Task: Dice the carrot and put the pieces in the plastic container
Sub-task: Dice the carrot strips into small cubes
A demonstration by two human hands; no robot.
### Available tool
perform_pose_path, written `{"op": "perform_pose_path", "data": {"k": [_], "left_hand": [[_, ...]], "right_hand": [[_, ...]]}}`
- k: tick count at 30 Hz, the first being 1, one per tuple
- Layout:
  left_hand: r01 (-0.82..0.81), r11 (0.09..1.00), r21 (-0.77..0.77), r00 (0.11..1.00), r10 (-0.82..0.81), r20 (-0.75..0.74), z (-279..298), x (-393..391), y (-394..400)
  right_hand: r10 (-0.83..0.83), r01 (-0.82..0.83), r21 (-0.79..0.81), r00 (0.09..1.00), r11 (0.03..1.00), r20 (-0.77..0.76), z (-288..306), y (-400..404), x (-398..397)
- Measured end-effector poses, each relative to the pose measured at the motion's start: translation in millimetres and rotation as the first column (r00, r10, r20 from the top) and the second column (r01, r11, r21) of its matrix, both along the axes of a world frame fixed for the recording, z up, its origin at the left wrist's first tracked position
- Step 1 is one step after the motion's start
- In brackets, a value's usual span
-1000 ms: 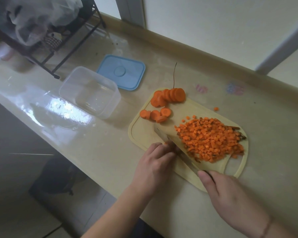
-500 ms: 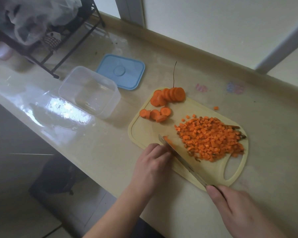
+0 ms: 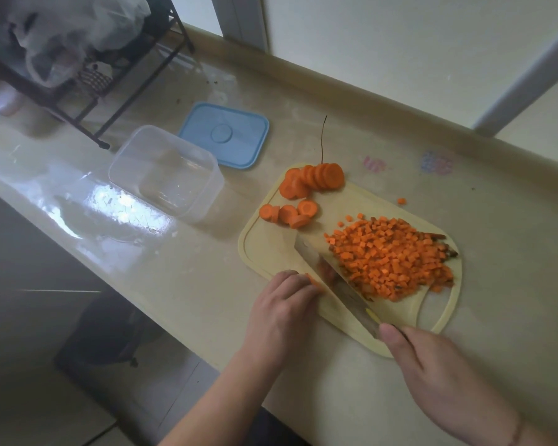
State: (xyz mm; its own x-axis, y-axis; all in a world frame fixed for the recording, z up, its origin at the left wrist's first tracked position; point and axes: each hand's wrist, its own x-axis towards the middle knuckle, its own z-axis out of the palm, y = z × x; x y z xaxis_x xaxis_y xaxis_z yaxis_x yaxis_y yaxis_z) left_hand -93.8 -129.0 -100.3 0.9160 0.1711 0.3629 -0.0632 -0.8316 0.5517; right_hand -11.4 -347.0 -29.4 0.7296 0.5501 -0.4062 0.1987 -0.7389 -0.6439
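clear plastic container (image 3: 166,170) open, nothing inside, blue lid (image 3: 224,135) behind it. no words to read. diced carrot (image 3: 392,257) piled on cutting board (image 3: 268,249). left hand (image 3: 282,312) curled, pinching carrot piece (image 3: 313,281). right hand (image 3: 432,368) gripping knife (image 3: 332,278).

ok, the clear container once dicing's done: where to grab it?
Probably by the two long walls of the plastic container, coming from above: it stands upright and open on the counter, lid off beside it, with room on both sides. Either hand could span it, thumb over the rim.
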Motion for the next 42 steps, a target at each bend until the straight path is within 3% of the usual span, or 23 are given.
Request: {"op": "perform_pose_path", "data": {"k": [21, 25, 28, 36, 42], "left_hand": [[-0.116, 0.992, 0.041, 0.993, 0.114, 0.041, -14, -8, 4], [-0.101, 0.995, 0.026, 0.993, 0.100, 0.062, -16, -7, 6], [-0.097, 0.995, 0.024, 0.993, 0.095, 0.074, -15, -6, 6], [0.052, 0.991, 0.121, 0.994, -0.063, 0.085, -12, -3, 22], [0.073, 0.996, 0.055, 0.995, -0.077, 0.069, -15, 7, 22]], "right_hand": [[0.045, -0.043, -0.108, 0.999, 0.993, 0.015, 4, -11, -18], [0.098, -0.088, -0.167, 0.994, 0.982, 0.050, 4, 0, -18], [0.133, -0.120, -0.123, 0.986, 0.985, 0.103, 0, 14, -10], [0.003, -0.003, 0.000, 1.000, 1.000, 0.020, -4, 0, -14], [-0.040, 0.040, -0.060, 0.999, 0.997, -0.003, -9, -19, -13]]}}
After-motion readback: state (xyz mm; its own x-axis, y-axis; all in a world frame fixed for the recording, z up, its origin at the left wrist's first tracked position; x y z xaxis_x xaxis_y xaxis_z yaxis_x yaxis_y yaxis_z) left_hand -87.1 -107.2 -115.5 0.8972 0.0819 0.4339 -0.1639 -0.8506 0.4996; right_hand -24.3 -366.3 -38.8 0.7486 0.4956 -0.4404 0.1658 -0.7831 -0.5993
